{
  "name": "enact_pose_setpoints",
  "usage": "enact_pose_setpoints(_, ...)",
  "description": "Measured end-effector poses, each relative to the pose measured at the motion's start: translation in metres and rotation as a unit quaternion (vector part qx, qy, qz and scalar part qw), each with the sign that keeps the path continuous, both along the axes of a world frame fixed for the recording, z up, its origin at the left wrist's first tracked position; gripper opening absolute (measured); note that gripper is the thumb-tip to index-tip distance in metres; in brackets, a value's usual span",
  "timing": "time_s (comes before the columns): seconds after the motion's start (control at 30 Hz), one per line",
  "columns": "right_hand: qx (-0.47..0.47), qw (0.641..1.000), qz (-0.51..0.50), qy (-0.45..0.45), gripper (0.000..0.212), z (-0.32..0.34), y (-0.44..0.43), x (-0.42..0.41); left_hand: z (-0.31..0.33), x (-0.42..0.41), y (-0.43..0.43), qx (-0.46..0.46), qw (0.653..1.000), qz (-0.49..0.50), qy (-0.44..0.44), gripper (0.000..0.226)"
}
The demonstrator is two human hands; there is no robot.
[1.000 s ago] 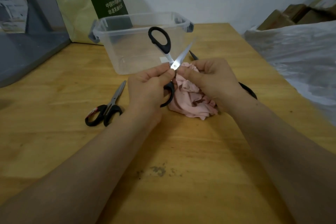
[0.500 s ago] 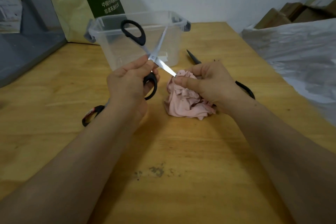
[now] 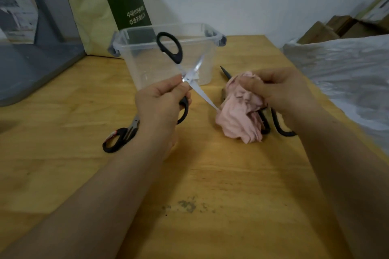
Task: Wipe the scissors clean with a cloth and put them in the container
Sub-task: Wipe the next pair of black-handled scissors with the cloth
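Wiping stroke done: the left hand [image 3: 160,101], pinching the open scissors [image 3: 177,57] at the pivot, has drawn the blade from the cloth [image 3: 242,115] clutched in the right hand [image 3: 282,90], its tip perhaps still touching, in front of the container [image 3: 145,63].

The pink cloth [image 3: 242,115] and right hand [image 3: 288,92] cover most of the far scissors [image 3: 283,133] — only a blade tip and handle loops show. The left hand [image 3: 160,103] hides the blade tips of the near scissors [image 3: 124,134]; the held scissors [image 3: 179,57] have blurred blades.

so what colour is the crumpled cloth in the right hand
Pale pink crumpled cloth, clearest in the head view.
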State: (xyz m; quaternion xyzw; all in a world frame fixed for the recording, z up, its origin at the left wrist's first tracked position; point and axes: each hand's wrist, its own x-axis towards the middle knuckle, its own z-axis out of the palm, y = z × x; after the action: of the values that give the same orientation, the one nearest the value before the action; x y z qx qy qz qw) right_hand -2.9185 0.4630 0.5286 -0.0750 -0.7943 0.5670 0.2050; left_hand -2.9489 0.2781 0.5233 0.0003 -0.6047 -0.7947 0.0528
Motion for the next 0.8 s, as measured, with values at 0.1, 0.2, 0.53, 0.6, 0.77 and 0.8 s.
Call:
enact_pose_setpoints(0.1,0.077,0.989,-0.087,0.091,0.015,0.002,0.006,0.001,-0.004,0.006,0.008,-0.038,0.998,-0.049,0.008,0.013)
enact_pose_setpoints(0.2,0.083,0.987,-0.072,0.114,0.014,0.001,-0.009,0.001,-0.008,0.008,0.013,-0.055,0.996,-0.07,0.015,0.015)
enact_pose_setpoints(0.53,-0.427,0.887,0.148,-0.091,0.03,0.0,-0.028,-0.001,-0.008,0.012,0.015,-0.031,0.997,-0.069,0.032,0.025)
enact_pose_setpoints(0.6,-0.407,0.89,0.186,-0.091,0.034,-0.002,-0.03,0.0,-0.009,0.012,0.016,-0.03,0.996,-0.075,0.038,0.026)
enact_pose_setpoints(0.77,-0.393,0.894,0.198,-0.086,0.05,-0.008,-0.036,-0.003,-0.013,0.012,0.019,-0.044,0.993,-0.099,0.049,0.025)
enact_pose_setpoints(0.8,-0.385,0.899,0.194,-0.083,0.045,-0.009,-0.038,-0.004,-0.014,0.012,0.019,-0.045,0.993,-0.101,0.051,0.024)
